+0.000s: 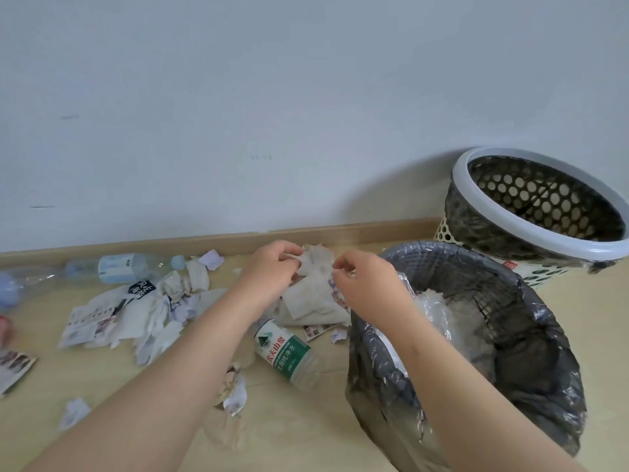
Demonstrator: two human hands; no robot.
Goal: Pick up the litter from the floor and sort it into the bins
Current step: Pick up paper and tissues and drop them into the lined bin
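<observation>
Both hands, left and right, pinch a crumpled white paper sheet just left of the near grey lined bin.

Your arms as the head camera shows them. Your left forearm and right forearm are bare along all their visible length, from the lower edge of the view to the wrists. Your left grip and right grip are bare too: plain fingers, knuckles rounded; nails too blurred to tell.
</observation>
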